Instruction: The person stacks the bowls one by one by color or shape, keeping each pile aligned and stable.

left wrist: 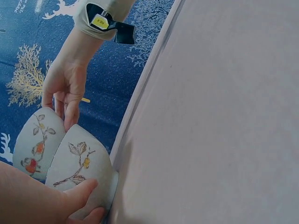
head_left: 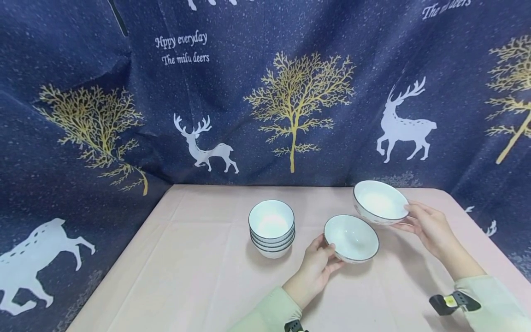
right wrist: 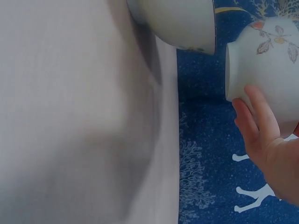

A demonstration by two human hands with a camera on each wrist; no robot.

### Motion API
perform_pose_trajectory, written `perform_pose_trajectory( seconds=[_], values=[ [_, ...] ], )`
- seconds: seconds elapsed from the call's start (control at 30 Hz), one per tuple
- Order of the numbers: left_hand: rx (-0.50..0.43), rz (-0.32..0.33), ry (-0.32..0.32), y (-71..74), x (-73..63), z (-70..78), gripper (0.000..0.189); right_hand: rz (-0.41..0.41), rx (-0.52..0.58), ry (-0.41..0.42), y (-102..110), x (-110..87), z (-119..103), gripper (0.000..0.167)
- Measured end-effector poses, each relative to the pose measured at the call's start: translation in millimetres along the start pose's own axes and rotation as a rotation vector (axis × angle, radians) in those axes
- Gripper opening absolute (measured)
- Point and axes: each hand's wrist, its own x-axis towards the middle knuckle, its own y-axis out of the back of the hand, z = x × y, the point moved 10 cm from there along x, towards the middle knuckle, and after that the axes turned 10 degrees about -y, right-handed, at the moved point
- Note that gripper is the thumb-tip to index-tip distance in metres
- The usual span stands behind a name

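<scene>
My left hand [head_left: 314, 269] grips the near left side of a white bowl [head_left: 351, 239] with a dark rim, thumb at the rim and fingers below. Farther back and to the right, my right hand [head_left: 429, 228] holds a second white bowl [head_left: 380, 200] by its right side, raised above the table. Orange and brown plant patterns decorate the outside of the left-hand bowl [left wrist: 81, 163] in the left wrist view. In the right wrist view, fingers [right wrist: 264, 114] lie against the underside of the raised bowl [right wrist: 271, 65], near its foot.
Several matching bowls stand nested in a stack [head_left: 271, 228] left of my left hand. A pale pink cloth covers the table [head_left: 186, 267]. Behind it hangs a dark blue curtain [head_left: 265, 92] printed with trees and deer, meeting the table's back edge.
</scene>
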Motion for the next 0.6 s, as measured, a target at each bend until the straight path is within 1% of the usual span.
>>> perform_pose_trajectory(
  seconds=[0.1,0.33,0.47,0.6],
  values=[
    [0.003,-0.005,-0.002,-0.2,-0.5,0.7,0.059,0.001,-0.03,0.002,-3.5,0.8,0.7,0.033],
    [0.008,-0.013,0.012,0.3,-0.9,-1.3,0.059,-0.002,-0.052,-0.009,-9.6,0.6,4.6,0.032],
    [0.011,-0.007,0.025,1.2,-0.1,-2.8,0.058,0.0,-0.097,-0.013,-14.7,0.5,6.7,0.031],
    [0.009,-0.005,0.026,0.7,0.3,-1.5,0.058,-0.003,-0.109,-0.033,-19.1,2.3,9.1,0.029]
  ],
)
